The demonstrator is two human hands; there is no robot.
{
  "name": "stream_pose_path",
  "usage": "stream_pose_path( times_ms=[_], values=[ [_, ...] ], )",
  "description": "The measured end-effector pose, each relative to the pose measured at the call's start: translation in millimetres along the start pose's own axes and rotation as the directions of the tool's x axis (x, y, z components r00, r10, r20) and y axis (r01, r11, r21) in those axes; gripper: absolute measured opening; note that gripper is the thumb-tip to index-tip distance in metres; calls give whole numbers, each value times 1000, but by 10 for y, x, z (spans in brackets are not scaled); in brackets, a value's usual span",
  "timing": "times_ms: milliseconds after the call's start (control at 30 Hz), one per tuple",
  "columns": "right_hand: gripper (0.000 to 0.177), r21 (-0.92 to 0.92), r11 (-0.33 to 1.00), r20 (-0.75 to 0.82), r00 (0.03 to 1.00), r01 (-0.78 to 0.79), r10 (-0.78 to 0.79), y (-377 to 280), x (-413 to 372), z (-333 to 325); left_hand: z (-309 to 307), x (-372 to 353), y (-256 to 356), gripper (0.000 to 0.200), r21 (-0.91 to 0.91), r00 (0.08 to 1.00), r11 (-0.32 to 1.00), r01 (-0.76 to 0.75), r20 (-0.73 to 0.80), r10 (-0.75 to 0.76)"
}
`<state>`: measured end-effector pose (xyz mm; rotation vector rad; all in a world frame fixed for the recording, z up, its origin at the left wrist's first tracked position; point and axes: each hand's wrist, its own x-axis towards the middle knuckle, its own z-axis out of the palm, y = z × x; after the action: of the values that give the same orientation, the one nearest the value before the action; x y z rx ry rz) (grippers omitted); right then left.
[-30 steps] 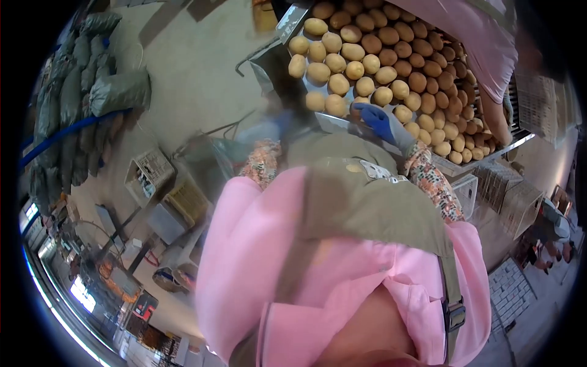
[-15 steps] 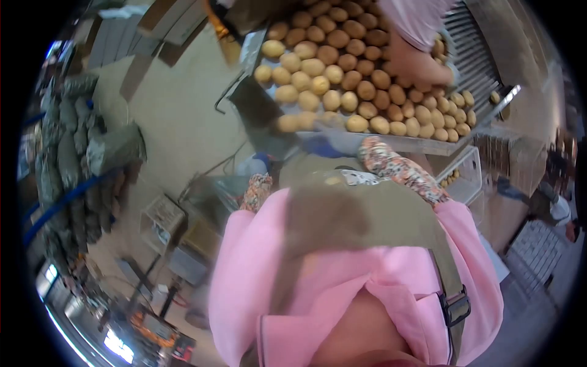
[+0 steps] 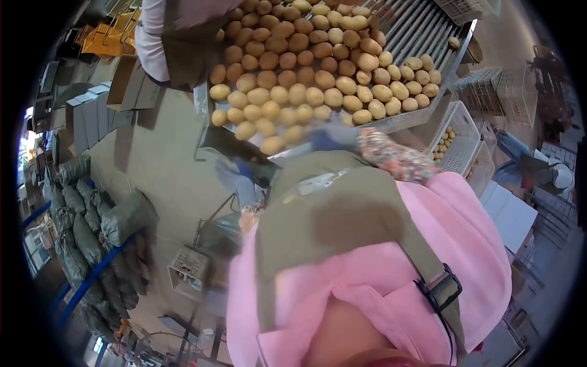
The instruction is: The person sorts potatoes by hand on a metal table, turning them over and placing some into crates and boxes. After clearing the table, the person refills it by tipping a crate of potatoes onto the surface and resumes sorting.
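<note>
Potatoes (image 3: 287,95) cover a metal sorting table (image 3: 422,119) in front of me, brown ones toward the back and yellower ones along the near edge. My right hand (image 3: 333,137), in a grey and blue glove, is at the near edge beside the closest potatoes. Motion smears its fingers, so any grip is hidden. Off the table's left corner hangs my left hand (image 3: 235,177), also gloved, its fingers apart and nothing seen in them. It is near a dark flap (image 3: 241,156) at that corner.
A co-worker (image 3: 183,43) stands at the table's far left. Metal rollers (image 3: 422,30) run at the back right. A white crate (image 3: 461,144) with potatoes stands right, beside stacked crates (image 3: 489,92). Full sacks (image 3: 128,217) are piled left. Another person (image 3: 538,168) is far right.
My view has shifted, so the table appears lower and further left. The co-worker's arm no longer reaches across the potatoes. My left hand has come into clearer view, fingers spread.
</note>
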<state>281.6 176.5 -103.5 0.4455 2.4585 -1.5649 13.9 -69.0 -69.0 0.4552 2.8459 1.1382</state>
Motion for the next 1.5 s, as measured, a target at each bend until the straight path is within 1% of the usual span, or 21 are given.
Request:
stream_pose_path(
  times_ms=[67,133,200,233,333,400,467,600,667,733,800,833,867,900,1000,1033,1267,1367,1400,1433,1500],
  values=[
    [50,-23,911,51,909,-412,413,-1274,138,-201,75,293,958,66,-122,860,898,-423,259,440],
    [40,-184,963,-61,980,-197,189,-1357,46,-286,542,332,998,71,-81,742,850,-521,450,497],
    [37,223,975,113,993,1,-26,-1053,47,-478,419,88,1545,72,300,729,784,-544,632,264],
    [37,228,974,131,990,17,-48,-1008,-83,-592,368,11,1504,72,287,727,755,-589,597,340],
    [38,-215,976,-266,961,21,-80,-1021,-491,-1173,329,-144,1075,70,200,746,769,-607,476,466],
    [40,-670,722,-234,972,-173,17,-1014,-718,-1203,171,-252,1038,59,219,763,798,-562,511,397],
    [42,-682,724,-14,992,-98,122,-802,-702,-1079,-26,-316,1151,56,228,749,810,-540,569,338],
    [39,-517,856,190,972,-22,140,-1025,-411,-797,-93,-322,1148,59,311,801,813,-493,526,285],
    [38,-439,882,170,948,-170,268,-1154,-361,-823,-114,-222,1400,64,288,815,819,-497,479,326],
    [42,-315,947,257,955,-64,150,-1007,-228,-805,15,-131,1553,59,225,866,888,-402,406,290],
    [45,-62,981,371,908,-184,194,-1117,-41,-760,78,-47,1649,73,71,807,909,-412,491,327],
    [45,-62,982,378,906,-181,191,-1220,29,-728,185,-28,1673,79,222,841,924,-312,517,160],
    [42,-92,962,324,906,-257,272,-1355,87,-716,250,-36,1672,85,371,856,905,-208,517,-15],
    [43,-120,936,267,897,-331,352,-1451,111,-757,260,-50,1573,93,334,876,913,-233,479,49],
    [46,-181,946,188,935,-270,302,-1717,27,-958,-12,-61,1512,94,366,819,914,-173,569,-73],
    [41,-184,958,-22,975,-220,220,-1507,-9,-823,-105,-39,1534,89,266,846,964,-13,516,-131],
    [29,-209,976,-297,955,-63,-2,-1497,125,-1285,-254,-160,999,73,210,859,956,-203,507,71],
    [31,237,966,-196,969,-102,150,-702,842,-490,-149,-307,902,68,145,908,958,-246,382,175],
    [31,-360,932,-247,967,-30,-65,-1348,652,-650,-60,-325,1013,67,153,913,940,-306,328,244],
    [30,-532,833,-162,984,-155,80,-1565,723,-599,-104,-281,1252,65,39,869,953,-301,422,257],
    [28,-698,634,-399,916,-331,39,-1322,953,-70,-9,-273,1397,63,-42,821,965,-258,517,242]
  ],
)
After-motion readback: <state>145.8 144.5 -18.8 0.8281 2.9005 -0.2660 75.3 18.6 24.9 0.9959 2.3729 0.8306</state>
